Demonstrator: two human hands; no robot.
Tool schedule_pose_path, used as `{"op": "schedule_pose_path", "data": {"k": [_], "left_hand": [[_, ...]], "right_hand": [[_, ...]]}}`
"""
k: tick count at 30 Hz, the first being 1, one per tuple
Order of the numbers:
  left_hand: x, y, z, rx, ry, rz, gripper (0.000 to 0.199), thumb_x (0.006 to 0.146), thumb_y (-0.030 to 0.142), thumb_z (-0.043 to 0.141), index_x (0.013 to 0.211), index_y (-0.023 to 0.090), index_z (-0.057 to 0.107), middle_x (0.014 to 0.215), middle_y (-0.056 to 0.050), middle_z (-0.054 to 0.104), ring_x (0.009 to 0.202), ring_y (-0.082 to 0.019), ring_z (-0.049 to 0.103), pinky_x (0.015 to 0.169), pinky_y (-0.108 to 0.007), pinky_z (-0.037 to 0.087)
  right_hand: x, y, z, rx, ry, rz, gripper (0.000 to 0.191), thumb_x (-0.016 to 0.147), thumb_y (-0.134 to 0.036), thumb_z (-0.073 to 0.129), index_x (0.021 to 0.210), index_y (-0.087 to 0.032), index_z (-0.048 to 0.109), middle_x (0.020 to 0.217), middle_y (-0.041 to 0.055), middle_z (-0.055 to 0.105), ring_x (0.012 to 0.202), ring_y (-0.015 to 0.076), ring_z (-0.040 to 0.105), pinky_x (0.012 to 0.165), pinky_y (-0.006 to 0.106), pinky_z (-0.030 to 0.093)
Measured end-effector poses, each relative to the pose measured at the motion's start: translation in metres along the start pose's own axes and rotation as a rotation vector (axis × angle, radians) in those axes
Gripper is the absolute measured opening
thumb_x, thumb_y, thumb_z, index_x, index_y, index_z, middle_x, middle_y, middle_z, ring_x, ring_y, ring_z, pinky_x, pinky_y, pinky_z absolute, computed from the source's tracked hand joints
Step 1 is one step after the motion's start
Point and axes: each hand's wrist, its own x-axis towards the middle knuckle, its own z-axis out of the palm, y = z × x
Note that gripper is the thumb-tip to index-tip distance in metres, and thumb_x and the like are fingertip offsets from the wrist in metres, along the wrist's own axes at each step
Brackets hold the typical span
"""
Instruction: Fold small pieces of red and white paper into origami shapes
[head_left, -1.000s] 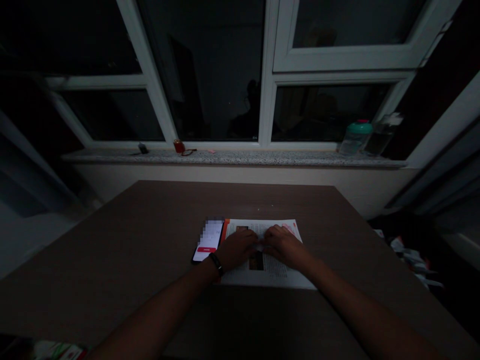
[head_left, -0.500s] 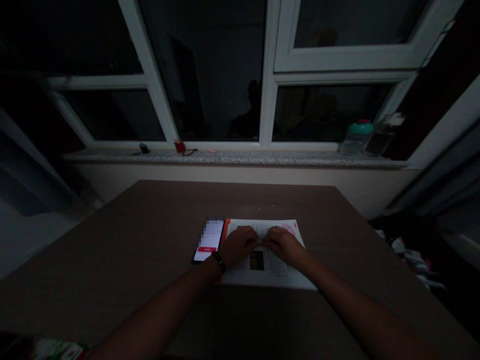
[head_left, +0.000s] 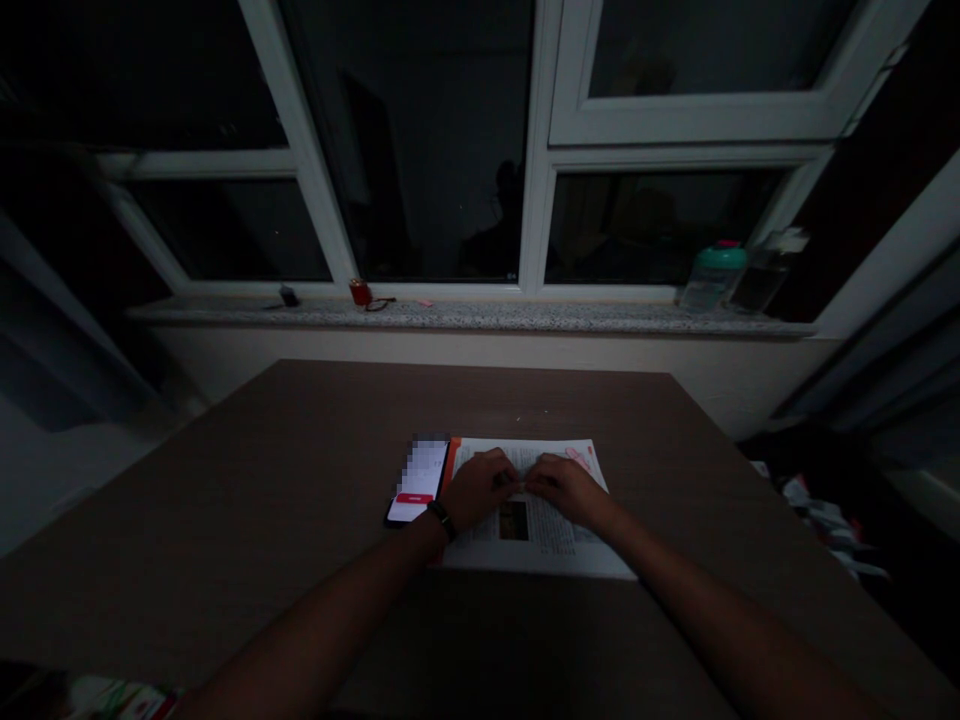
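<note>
A printed booklet (head_left: 540, 556) with an orange left edge and a small dark picture lies flat on the brown table (head_left: 337, 410). Over its upper middle, my left hand (head_left: 480, 488) is closed, fingertips pinched together. My right hand (head_left: 568, 488) meets it from the other side, also pinching. Between the two sets of fingertips there may be something small and pale, too dim and tiny to name. A dark band (head_left: 441, 520) circles my left wrist. Just left of the booklet, a phone (head_left: 417, 484) lies with its screen lit.
Beyond the table runs a speckled window sill (head_left: 465, 315). On it stand a teal-lidded bottle (head_left: 716, 275), a clear bottle (head_left: 765, 270) and a small red object (head_left: 361, 292). A colourful item (head_left: 120, 698) shows at the lower left. Tiny pale bits lie behind the booklet.
Both hands stay pinched at almost the same spot, with only slight finger and wrist shifts. The booklet and phone have not moved.
</note>
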Motion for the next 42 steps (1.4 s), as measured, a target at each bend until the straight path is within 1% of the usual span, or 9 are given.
{"op": "schedule_pose_path", "data": {"k": [5,9,13,17,21,25,31,36,42], "left_hand": [[0.0003,-0.0002,0.0017,-0.016,0.018,-0.027,0.009,0.088,0.027,0.065,0.084,0.019,0.067,0.089,-0.001,0.063,0.081,-0.016,0.06,0.075,-0.028,0.044],[0.0014,-0.0016,0.0037,-0.004,0.025,-0.038,0.006,0.086,0.024,0.066,0.082,0.019,0.067,0.088,-0.001,0.062,0.08,-0.015,0.059,0.07,-0.027,0.043],[0.0023,-0.0026,0.0044,-0.002,0.023,-0.035,0.005,0.085,0.021,0.066,0.081,0.018,0.066,0.088,-0.001,0.062,0.078,-0.015,0.059,0.068,-0.026,0.042],[0.003,-0.0032,0.0048,-0.005,0.017,-0.045,0.005,0.085,0.022,0.065,0.081,0.019,0.066,0.088,-0.001,0.061,0.077,-0.014,0.059,0.067,-0.025,0.043],[0.0033,-0.0038,0.006,-0.005,0.02,-0.04,0.003,0.085,0.019,0.063,0.083,0.019,0.066,0.09,0.0,0.06,0.076,-0.014,0.059,0.068,-0.025,0.043],[0.0031,-0.0024,0.0059,-0.013,0.038,-0.009,0.008,0.084,0.013,0.061,0.085,0.02,0.065,0.09,0.0,0.061,0.077,-0.013,0.059,0.071,-0.026,0.044],[0.002,0.0006,0.0037,-0.023,0.03,-0.009,0.009,0.085,0.013,0.061,0.09,0.02,0.065,0.093,0.001,0.061,0.077,-0.013,0.058,0.072,-0.027,0.043],[0.001,-0.0019,0.0045,-0.014,0.039,-0.003,0.011,0.085,0.012,0.061,0.092,0.02,0.064,0.094,0.001,0.062,0.078,-0.014,0.059,0.076,-0.028,0.043],[0.0018,-0.0055,0.0075,-0.003,0.044,-0.013,0.012,0.084,0.012,0.061,0.093,0.02,0.063,0.093,0.001,0.062,0.074,-0.013,0.058,0.075,-0.028,0.042]], "right_hand": [[-0.0001,-0.0036,0.0018,-0.047,0.025,0.094,0.012,0.088,-0.03,0.062,0.085,-0.021,0.069,0.08,0.0009,0.067,0.078,0.0169,0.061,0.086,0.034,0.04],[0.0014,-0.0026,0.0045,-0.029,0.027,0.136,0.009,0.085,-0.028,0.064,0.085,-0.02,0.066,0.074,-0.0009,0.065,0.071,0.0153,0.059,0.08,0.031,0.04],[0.0031,-0.0025,0.0047,0.003,0.013,0.133,0.007,0.084,-0.026,0.063,0.082,-0.02,0.064,0.071,-0.0013,0.063,0.068,0.0148,0.056,0.07,0.026,0.039],[0.0041,-0.0048,0.0035,0.013,0.008,0.137,0.005,0.084,-0.024,0.064,0.081,-0.019,0.063,0.071,-0.0019,0.062,0.066,0.014,0.055,0.066,0.025,0.037],[0.0049,-0.0064,0.0037,-0.009,0.004,0.143,0.003,0.083,-0.022,0.064,0.082,-0.02,0.063,0.072,-0.0017,0.063,0.067,0.0143,0.056,0.068,0.025,0.036],[0.0054,-0.006,0.0052,-0.039,0.015,0.154,0.001,0.084,-0.021,0.063,0.083,-0.02,0.063,0.073,-0.0014,0.064,0.069,0.0148,0.057,0.072,0.026,0.037],[0.0047,-0.006,0.0054,-0.047,0.017,0.15,0.002,0.083,-0.022,0.062,0.082,-0.02,0.063,0.074,-0.0011,0.064,0.07,0.015,0.057,0.073,0.027,0.037],[0.0044,-0.0092,0.003,-0.044,0.033,0.15,0.002,0.083,-0.021,0.062,0.082,-0.02,0.064,0.076,-0.0005,0.065,0.073,0.0158,0.059,0.076,0.028,0.037],[0.0049,-0.0099,0.003,-0.023,0.03,0.147,0.004,0.083,-0.019,0.061,0.08,-0.02,0.063,0.075,-0.0004,0.065,0.072,0.0156,0.059,0.072,0.027,0.037]]}}
